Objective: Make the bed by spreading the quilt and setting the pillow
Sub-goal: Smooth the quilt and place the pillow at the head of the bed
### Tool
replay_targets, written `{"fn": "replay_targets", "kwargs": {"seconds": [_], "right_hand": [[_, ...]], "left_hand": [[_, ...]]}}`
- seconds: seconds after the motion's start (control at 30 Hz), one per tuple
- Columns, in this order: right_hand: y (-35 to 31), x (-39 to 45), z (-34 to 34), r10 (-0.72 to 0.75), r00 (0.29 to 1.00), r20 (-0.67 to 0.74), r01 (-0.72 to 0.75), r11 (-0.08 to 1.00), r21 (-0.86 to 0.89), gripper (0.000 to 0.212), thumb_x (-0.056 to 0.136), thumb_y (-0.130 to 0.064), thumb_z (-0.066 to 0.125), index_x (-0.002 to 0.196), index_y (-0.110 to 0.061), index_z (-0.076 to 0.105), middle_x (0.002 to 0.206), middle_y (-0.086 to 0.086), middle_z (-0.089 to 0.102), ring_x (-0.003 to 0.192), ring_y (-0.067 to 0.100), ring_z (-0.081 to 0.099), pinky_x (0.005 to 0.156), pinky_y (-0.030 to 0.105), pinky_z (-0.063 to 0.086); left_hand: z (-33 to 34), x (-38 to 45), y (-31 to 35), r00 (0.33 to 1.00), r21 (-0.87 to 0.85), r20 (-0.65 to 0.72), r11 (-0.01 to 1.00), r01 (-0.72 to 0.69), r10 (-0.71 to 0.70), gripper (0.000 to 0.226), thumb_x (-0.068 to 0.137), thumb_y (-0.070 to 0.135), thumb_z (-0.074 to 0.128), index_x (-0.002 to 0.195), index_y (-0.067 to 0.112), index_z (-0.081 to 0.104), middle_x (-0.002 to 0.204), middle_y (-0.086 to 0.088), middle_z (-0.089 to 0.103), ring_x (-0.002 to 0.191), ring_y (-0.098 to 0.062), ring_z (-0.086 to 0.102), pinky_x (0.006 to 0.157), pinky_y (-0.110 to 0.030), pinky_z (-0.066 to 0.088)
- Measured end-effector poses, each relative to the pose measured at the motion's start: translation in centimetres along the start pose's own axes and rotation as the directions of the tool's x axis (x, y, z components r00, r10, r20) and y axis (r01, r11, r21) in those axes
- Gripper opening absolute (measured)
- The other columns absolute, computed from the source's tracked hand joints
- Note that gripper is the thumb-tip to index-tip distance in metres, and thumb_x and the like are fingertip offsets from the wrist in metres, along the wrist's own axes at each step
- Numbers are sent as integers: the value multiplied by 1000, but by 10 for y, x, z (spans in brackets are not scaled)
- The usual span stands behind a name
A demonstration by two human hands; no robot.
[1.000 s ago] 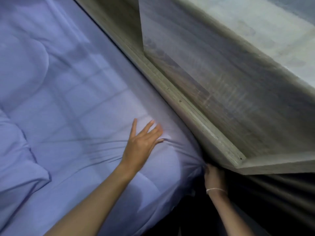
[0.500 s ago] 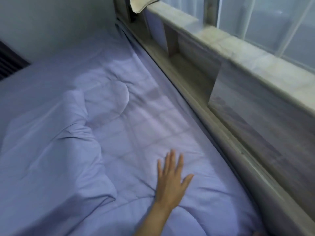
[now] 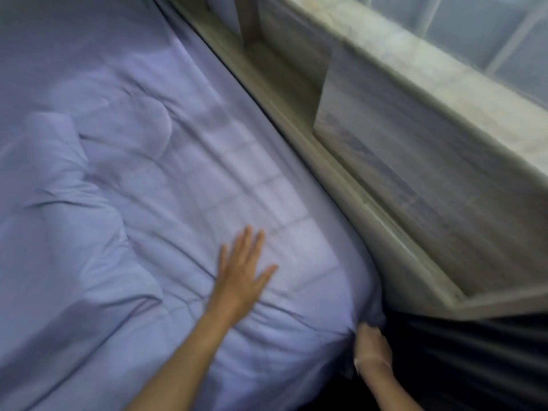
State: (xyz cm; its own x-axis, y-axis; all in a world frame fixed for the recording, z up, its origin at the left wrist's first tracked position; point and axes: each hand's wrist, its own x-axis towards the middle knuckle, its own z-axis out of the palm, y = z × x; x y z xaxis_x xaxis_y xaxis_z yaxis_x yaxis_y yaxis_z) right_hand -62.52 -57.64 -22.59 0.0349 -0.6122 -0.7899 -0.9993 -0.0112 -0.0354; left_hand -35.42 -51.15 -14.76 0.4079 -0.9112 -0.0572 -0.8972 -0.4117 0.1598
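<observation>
**Quilt corner held at the near right of the bed**

A bunched fold of the quilt is seen at the left, still heaped up on the bed; the rest is spread up and away from the person, its long axis running beside the wooden ledge at the right. The left hand is laid flat on the quilt, fingers straight and spread. Further right, the near corner is gripped by the right hand, though blur hides the fingers. The heaped part lies left of both hands, so the left hand is judged the nearer for smoothing it. No pillow can be made out.
</observation>
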Motion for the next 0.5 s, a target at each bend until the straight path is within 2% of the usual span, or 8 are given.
{"fn": "replay_targets", "kwargs": {"seconds": [0.07, 0.17, 0.23, 0.37, 0.43, 0.5], "right_hand": [[1, 0, -2, -51, 997, -53, 48, 997, -59, 35, 95, -6, 34, 118, -10, 61, 125, 12, 62, 116, 28, 59, 88, 33, 49], [10, 0, 5, -145, 986, -83, 127, 972, -195, 35, 96, -6, 32, 116, -12, 61, 119, 12, 65, 110, 29, 62, 84, 33, 50], [4, -4, 3, -127, 988, -83, 110, 976, -186, 35, 95, -6, 33, 116, -10, 62, 120, 14, 64, 110, 30, 62, 86, 35, 50], [-19, -19, -12, -80, 996, -46, 69, 976, -205, 35, 89, -5, 45, 119, -10, 62, 123, 13, 63, 113, 30, 61, 87, 37, 50], [-29, -44, -26, -93, 996, -11, 84, 941, -327, 34, 88, -17, 54, 121, -15, 61, 125, 9, 62, 113, 28, 60, 86, 34, 50], [-43, -74, -38, -170, 986, 0, 154, 898, -412, 39, 86, -37, 59, 120, -19, 59, 124, 6, 62, 113, 28, 60, 85, 32, 48]], "left_hand": [[-10, -9, -19, 992, -18, -63, 993, 113, -113, 69, 96, 59, 10, 146, 15, 29, 152, -14, 31, 140, -24, 24, 110, -55, 23], [-11, -48, -49, 969, -84, -63, 969, 233, -239, 71, 94, 60, 11, 150, 17, 19, 158, -10, 13, 146, -24, 11, 116, -50, 9], [-6, -79, -57, 978, -69, -13, 976, 205, -206, 72, 94, 62, 8, 151, 19, 14, 159, -6, 9, 147, -20, 6, 117, -47, 5], [-2, -137, -69, 993, -13, 51, 994, 106, -105, 69, 97, 56, 17, 150, 12, 16, 157, -13, 18, 145, -25, 16, 118, -46, 10], [-2, -169, -75, 996, 38, 73, 998, 41, -43, 75, 96, 59, 21, 150, 9, 14, 156, -15, 21, 145, -27, 19, 117, -50, 15], [-3, -198, -82, 995, 83, 101, 997, 1, -10, 85, 91, 68, 23, 151, 8, 10, 155, -16, 22, 145, -26, 17, 116, -52, 15]]}}
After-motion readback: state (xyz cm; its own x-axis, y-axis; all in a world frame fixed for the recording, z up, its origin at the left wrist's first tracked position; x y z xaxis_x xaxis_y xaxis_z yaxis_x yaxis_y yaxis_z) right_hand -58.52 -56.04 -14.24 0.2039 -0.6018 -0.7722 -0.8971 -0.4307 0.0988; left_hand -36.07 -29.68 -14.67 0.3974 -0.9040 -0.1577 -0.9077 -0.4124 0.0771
